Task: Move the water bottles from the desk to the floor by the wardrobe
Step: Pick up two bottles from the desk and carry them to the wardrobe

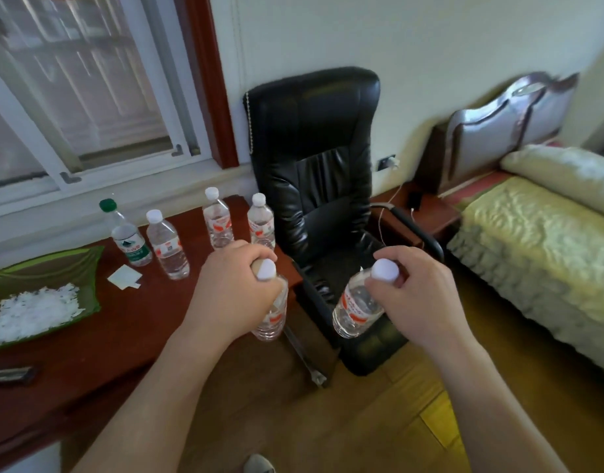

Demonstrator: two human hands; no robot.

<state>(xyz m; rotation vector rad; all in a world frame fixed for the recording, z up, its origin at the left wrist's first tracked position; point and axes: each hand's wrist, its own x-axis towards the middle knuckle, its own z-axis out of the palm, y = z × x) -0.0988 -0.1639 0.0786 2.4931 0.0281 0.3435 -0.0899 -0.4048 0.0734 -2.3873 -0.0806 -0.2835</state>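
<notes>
Clear left bottle [271,315], water inside: left fingers [249,256] gripping | right bottle [353,310]: right fingers [387,291] gripping

Desk [140,336] on your left, window [89,97] behind it. On the desk: dish [55,264] at near left, row of bottles [167,247] along the far side. Chair [314,165] just right of the desk, bed [532,250] far right. Your left hand [225,291] holds the left bottle [271,319] at the desk's right edge; your right hand [420,295] holds the right bottle [355,308] before the chair.
</notes>
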